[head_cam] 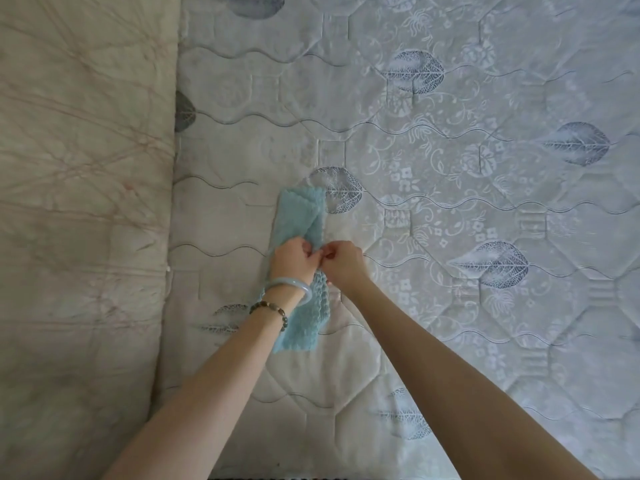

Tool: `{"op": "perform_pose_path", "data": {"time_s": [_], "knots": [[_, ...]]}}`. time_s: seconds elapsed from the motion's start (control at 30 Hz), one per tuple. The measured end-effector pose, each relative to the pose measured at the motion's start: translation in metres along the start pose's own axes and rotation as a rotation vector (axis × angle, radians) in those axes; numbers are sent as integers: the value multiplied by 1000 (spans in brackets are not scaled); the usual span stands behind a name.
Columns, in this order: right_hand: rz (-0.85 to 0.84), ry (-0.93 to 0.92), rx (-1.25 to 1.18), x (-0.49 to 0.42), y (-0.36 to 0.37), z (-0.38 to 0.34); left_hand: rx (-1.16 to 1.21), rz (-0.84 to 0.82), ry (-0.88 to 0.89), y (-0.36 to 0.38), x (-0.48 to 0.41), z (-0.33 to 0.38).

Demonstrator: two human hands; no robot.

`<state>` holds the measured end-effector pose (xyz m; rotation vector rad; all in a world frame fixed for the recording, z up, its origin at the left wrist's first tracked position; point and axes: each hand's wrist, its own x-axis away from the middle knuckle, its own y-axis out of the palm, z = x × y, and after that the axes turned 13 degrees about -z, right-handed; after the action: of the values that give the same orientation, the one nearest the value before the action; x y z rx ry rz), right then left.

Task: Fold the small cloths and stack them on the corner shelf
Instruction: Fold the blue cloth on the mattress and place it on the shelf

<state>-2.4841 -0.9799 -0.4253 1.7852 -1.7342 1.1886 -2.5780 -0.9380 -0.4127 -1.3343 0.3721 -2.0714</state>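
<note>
Mostly quilted grey-white leaf-print mattress (pixel 450 133); crumpled beige bedcover (pixel 79 168) along left edge. Light-blue fluffy cloth (pixel 299 216) lies on mattress as narrow lengthwise-folded strip, near bedcover. Left hand (pixel 292 259) and right hand (pixel 343 261) meet at cloth's mid-length, both pinching it. Risk: loose overlapped flaps at far end splay when lifted, so fold goes crooked. No containers visible; corner shelf out of view.
</note>
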Motion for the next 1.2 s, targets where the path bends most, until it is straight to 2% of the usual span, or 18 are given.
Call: {"op": "perform_pose_path", "data": {"time_s": [0.13, 0.27, 0.33, 0.4, 0.47, 0.63, 0.8, 0.93, 1.0, 1.1, 1.13, 1.2], "knots": [[-12, -38, -78, 8, -17, 6, 85, 20, 43, -20, 6, -7], [95, -40, -319, 16, -46, 22, 260, 183, -69, -54, 8, -25], [156, -13, -418, 19, -62, 29, 254, 228, -112, -71, 3, -35], [217, 7, -398, 21, -76, 35, 223, 277, -151, -85, -3, -47], [269, 28, -279, 20, -86, 41, 215, 289, -171, -89, -10, -56], [300, 62, -118, 14, -97, 49, 193, 181, -146, -77, -18, -63], [162, 66, -292, 20, -97, 53, 467, 11, -143, -60, -9, -70], [84, 62, -443, 34, -84, 64, 574, -197, -239, -44, 9, -94], [-5, 34, -311, 43, -79, 70, 560, -290, -264, -40, 18, -104], [-134, -22, 121, 54, -77, 79, 446, -317, -225, -35, 25, -114], [-125, -43, 182, 57, -77, 81, 417, -302, -216, -35, 31, -111], [-74, -84, 100, 63, -80, 82, 477, -243, -174, -35, 42, -107]]}}
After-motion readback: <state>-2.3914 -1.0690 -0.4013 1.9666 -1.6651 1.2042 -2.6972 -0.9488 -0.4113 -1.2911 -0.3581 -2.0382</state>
